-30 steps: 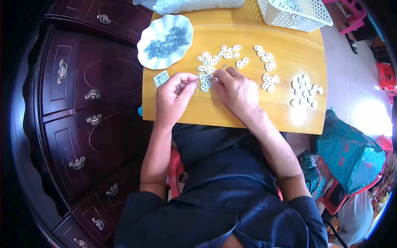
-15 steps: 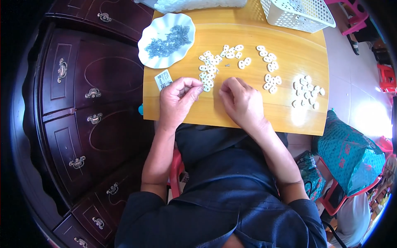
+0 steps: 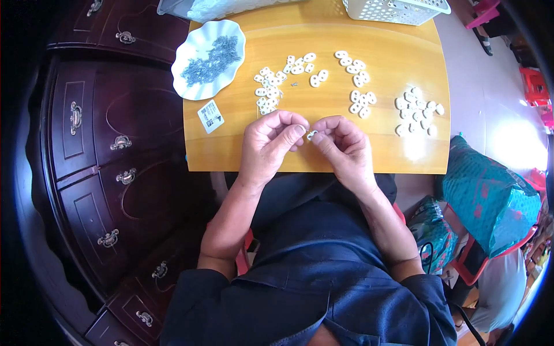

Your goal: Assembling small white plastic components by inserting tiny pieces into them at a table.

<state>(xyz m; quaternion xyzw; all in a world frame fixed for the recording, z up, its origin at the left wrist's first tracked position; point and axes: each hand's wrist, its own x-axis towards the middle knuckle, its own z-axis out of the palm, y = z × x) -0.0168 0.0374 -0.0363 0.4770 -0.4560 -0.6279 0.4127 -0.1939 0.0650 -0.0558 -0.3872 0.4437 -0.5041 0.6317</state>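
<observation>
My right hand (image 3: 350, 151) pinches a small white two-holed plastic piece (image 3: 311, 135) between thumb and fingers, just above the table's near part. Close beside it, my left hand (image 3: 265, 145) is closed in a pinch; whatever its fingertips hold is too small to make out. Beyond my left hand lies a cluster of similar white pieces (image 3: 269, 92). More oval pieces (image 3: 298, 64) lie farther off, with a pair (image 3: 318, 78) and a tiny metal screw-like bit (image 3: 294, 84) near them. Other oval pieces (image 3: 362, 104) form groups beyond my right hand.
A white scalloped dish (image 3: 183, 57) holds a heap of small dark metal parts (image 3: 214, 60). Near it lies a printed card (image 3: 210, 116). Round white pieces (image 3: 416, 112) are gathered at the right. A perforated basket (image 3: 398, 12) and a plastic bag (image 3: 231, 7) stand along the far edge.
My hands have come together, the left moving right from beside the white cluster. My right hand has turned, and a white piece now shows in its fingertips. The view has shifted slightly.
</observation>
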